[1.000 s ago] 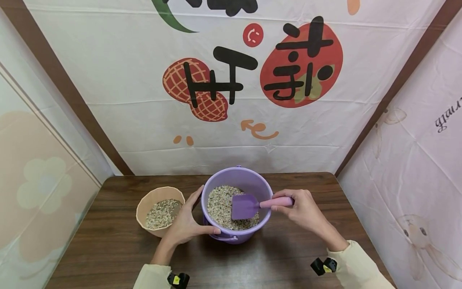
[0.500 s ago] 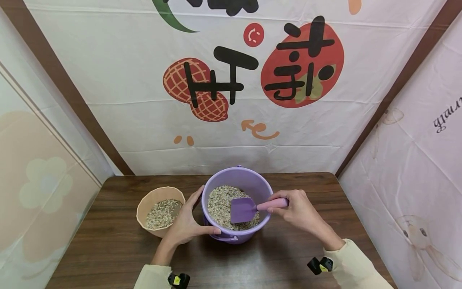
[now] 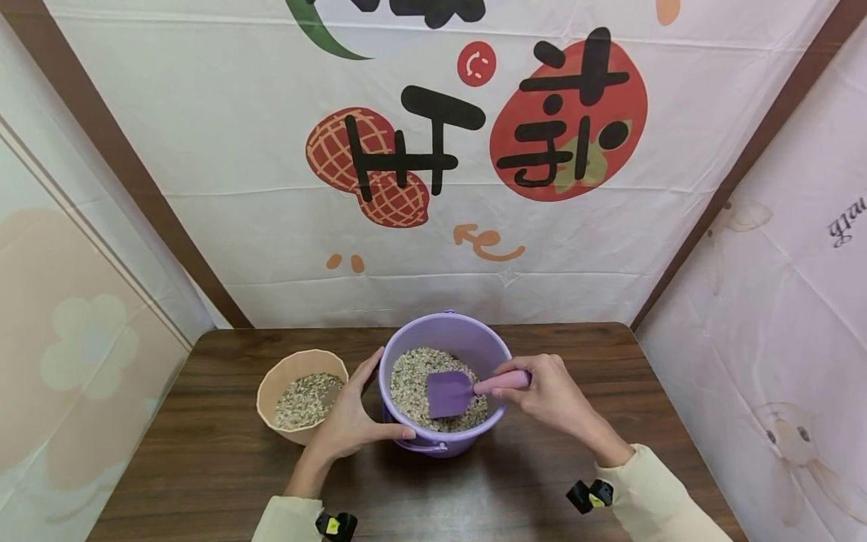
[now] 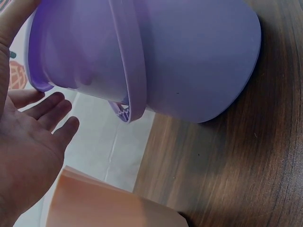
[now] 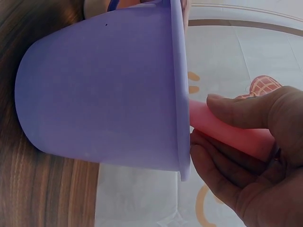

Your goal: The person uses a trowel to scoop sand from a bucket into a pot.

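A purple bucket (image 3: 484, 342) stands upright on the table, holding a layer of mixed pale grain (image 3: 413, 376). My left hand (image 3: 348, 421) holds the bucket's left side, thumb along the front of the rim and index finger at its far side. In the left wrist view the other fingers hang loosely off the bucket wall. My right hand (image 3: 552, 391) grips the pink handle (image 5: 227, 127) of a small shovel between thumb and fingers. The shovel's flat purple blade (image 3: 449, 394) lies over the grain inside the bucket.
A peach-coloured tub (image 3: 274, 380) with similar grain (image 3: 305, 403) stands left of the bucket, partly behind my left hand. The dark wooden table (image 3: 501, 497) ends at a printed cloth wall (image 3: 271, 248). Cloth walls also flank both sides.
My right hand has moved a little left, carrying the shovel's blade further over the grain and towards the bucket's left side. The left hand and bucket have stayed in place.
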The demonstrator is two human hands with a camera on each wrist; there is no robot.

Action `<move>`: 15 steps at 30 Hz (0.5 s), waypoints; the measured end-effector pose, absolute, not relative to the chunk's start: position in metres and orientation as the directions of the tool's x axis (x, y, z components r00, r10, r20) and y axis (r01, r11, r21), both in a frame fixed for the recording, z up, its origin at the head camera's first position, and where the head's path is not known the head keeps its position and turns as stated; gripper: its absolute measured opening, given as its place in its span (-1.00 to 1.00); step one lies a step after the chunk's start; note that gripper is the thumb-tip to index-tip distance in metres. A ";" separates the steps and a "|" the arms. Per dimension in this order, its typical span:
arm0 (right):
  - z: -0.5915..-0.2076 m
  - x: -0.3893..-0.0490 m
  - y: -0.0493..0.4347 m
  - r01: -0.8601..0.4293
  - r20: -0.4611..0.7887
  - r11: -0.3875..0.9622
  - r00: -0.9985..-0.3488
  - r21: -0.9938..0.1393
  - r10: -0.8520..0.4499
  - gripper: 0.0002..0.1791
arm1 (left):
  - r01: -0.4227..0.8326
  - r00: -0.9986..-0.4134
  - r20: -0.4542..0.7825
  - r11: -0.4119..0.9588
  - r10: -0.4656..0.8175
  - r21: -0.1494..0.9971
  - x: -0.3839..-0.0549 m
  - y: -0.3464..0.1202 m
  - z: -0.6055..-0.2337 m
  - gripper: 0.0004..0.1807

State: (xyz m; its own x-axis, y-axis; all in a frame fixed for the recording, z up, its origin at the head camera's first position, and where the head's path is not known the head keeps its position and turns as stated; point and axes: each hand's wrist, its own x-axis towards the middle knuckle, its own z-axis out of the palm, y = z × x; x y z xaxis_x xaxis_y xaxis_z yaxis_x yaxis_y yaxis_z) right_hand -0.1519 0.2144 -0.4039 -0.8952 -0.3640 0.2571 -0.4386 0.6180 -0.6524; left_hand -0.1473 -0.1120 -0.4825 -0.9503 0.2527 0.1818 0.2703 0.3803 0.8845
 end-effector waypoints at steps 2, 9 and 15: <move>-0.404 -0.152 0.213 -0.433 0.254 0.620 -0.898 -0.654 -0.359 -0.80 | 0.268 -0.951 0.180 0.379 0.252 0.886 -0.147 -0.112 -0.482 0.47; -0.404 -0.156 0.206 -0.415 0.239 0.609 -0.905 -0.676 -0.351 -0.78 | 0.268 -0.951 0.179 0.384 0.252 0.884 -0.147 -0.111 -0.482 0.47; -0.404 -0.159 0.202 -0.385 0.211 0.561 -0.912 -0.732 -0.351 -0.79 | 0.269 -0.951 0.182 0.380 0.250 0.885 -0.148 -0.111 -0.481 0.47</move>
